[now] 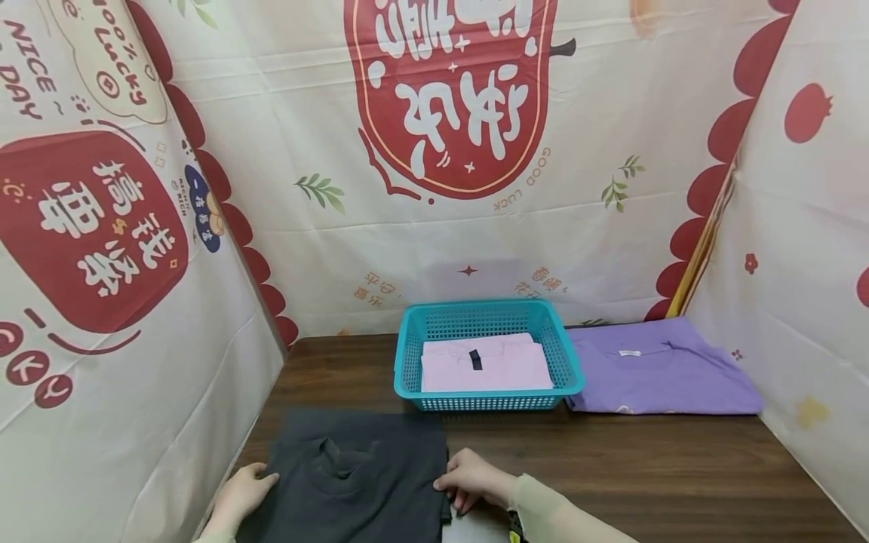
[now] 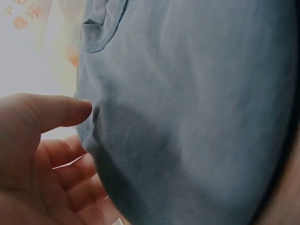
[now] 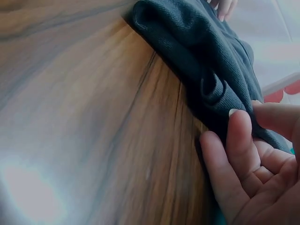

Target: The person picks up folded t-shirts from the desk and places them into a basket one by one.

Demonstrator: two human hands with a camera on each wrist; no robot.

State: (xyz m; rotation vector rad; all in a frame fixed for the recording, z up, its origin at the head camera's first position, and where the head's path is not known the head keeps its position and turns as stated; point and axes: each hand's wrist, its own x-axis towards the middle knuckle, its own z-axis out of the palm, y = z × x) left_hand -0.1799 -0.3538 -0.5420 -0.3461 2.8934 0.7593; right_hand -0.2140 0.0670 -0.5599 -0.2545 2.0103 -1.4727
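Note:
A dark grey T-shirt (image 1: 353, 498), folded with its neckline facing up, is at the front left of the table. My left hand (image 1: 239, 494) pinches its left edge, and in the left wrist view the thumb (image 2: 70, 111) lies on the cloth (image 2: 187, 117) with the other fingers behind it. On the opposite side my right hand (image 1: 475, 479) grips the right edge between thumb and fingers. Seen from the right wrist, the folded layers (image 3: 187, 51) bunch and curl beside those fingers (image 3: 239, 140), close over the wood.
At the back of the table is a teal plastic basket (image 1: 407, 343) holding a folded pink garment (image 1: 502, 369). A folded purple shirt (image 1: 658, 369) lies right of the basket. Printed cloth walls (image 1: 292, 264) close off the back and both sides of the brown table (image 1: 611, 467).

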